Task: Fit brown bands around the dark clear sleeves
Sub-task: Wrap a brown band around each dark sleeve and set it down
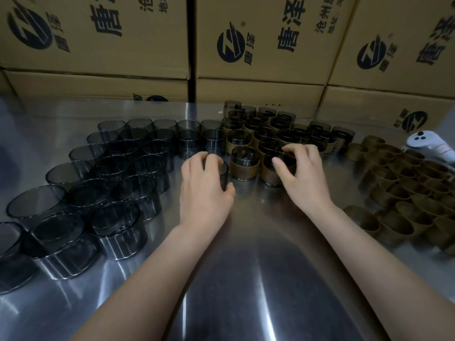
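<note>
Head view. Left grip [206, 185] is curled round one bare dark sleeve [223, 172] standing on the bench [246, 279], thumb on its near side, fingers over the far rim. It is probably the next piece, drawn from the bare stock [110, 168] to that grip's left. Right grip [304, 173] pinches the rim of a banded sleeve [269, 174], fingertips arched over it, apparently parking it by the finished group [268, 130] just beyond. Loose brown bands [403, 183] lie well to the right grip's right, within reach. Both forearms run forward, palms down, wrists low.
</note>
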### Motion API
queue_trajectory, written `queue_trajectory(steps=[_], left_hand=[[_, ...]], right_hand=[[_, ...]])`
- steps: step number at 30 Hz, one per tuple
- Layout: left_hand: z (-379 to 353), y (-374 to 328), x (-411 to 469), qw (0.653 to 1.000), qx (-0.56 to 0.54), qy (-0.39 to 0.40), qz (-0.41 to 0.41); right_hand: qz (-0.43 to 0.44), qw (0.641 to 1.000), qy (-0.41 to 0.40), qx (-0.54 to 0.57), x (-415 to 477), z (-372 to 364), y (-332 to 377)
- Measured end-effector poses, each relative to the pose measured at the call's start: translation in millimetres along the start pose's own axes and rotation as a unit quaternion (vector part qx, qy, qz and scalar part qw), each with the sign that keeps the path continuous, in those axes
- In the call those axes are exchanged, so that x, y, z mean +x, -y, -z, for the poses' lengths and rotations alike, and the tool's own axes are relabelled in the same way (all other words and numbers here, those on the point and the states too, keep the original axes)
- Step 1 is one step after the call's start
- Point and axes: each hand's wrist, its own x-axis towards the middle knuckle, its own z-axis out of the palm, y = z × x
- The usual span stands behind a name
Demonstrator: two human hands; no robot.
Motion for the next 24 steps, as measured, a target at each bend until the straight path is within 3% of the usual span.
queue_trajectory(steps=[5,11,16,19,24], left_hand=[[0,3,0,0.999,0.010,0.033,0.002],[1,1,1,1.000,-0.003,0.025,-0.006],[1,-3,-1,0.999,-0.019,0.035,-0.035],[-2,-3,-2,0.997,-0.022,0.060,-0.050],[-6,-3,1,0.995,-0.029,0.082,-0.055]], right_hand=[[-0.046,0.998,-0.028,-0.042,5,18,-2],[-0.185,0.970,0.037,-0.153,12,57,-7],[-0.264,0.940,0.126,-0.176,15,77,-9],[-0.286,0.927,0.161,-0.183,13,80,-5],[-0.281,0.933,0.147,-0.169,11,79,1]])
